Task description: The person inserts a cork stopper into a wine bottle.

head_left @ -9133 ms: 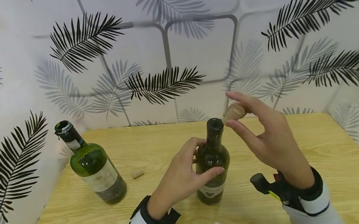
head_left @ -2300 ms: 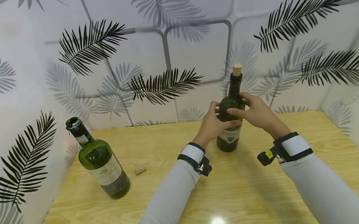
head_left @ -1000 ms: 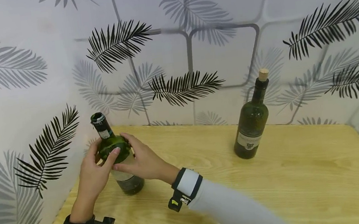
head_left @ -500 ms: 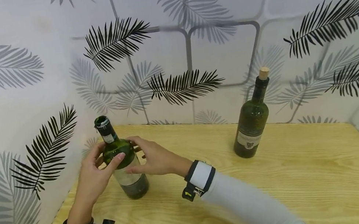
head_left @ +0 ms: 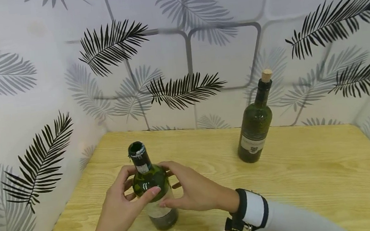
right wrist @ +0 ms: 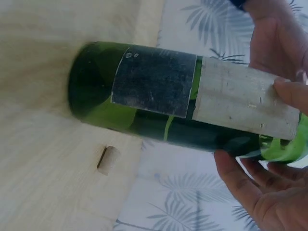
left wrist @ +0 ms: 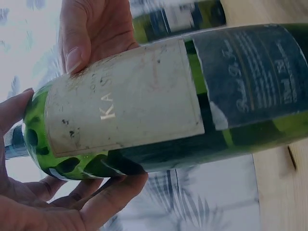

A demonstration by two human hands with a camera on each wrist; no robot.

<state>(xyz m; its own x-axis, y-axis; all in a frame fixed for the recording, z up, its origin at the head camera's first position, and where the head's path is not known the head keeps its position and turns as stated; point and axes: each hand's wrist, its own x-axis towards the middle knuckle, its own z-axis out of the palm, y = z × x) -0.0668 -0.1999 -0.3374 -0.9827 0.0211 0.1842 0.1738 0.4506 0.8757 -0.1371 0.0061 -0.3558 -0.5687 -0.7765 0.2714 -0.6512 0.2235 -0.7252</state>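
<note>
Both hands hold a green wine bottle [head_left: 152, 180] in the head view, its mouth uncorked and its neck foil torn. My left hand [head_left: 118, 207] curls round its shoulder, thumb across the front. From the other side, my right hand [head_left: 196, 188] grips the body with fingers behind and thumb against the pale label [left wrist: 125, 96]. The bottle leans slightly in the head view; whether its base touches the table cannot be told. A loose cork [right wrist: 109, 160] lies on the table in the right wrist view; in the head view it is hidden.
A second, darker wine bottle [head_left: 255, 130] stands upright towards the back right of the wooden table [head_left: 315, 177], a cork [head_left: 267, 75] protruding from its mouth. A leaf-patterned wall covering [head_left: 219, 58] rises behind the table and along its left side.
Earlier, a cork was put into the darker bottle, which was set further back and released. Both hands then took the green bottle, and over the last second moved it right and nearer.
</note>
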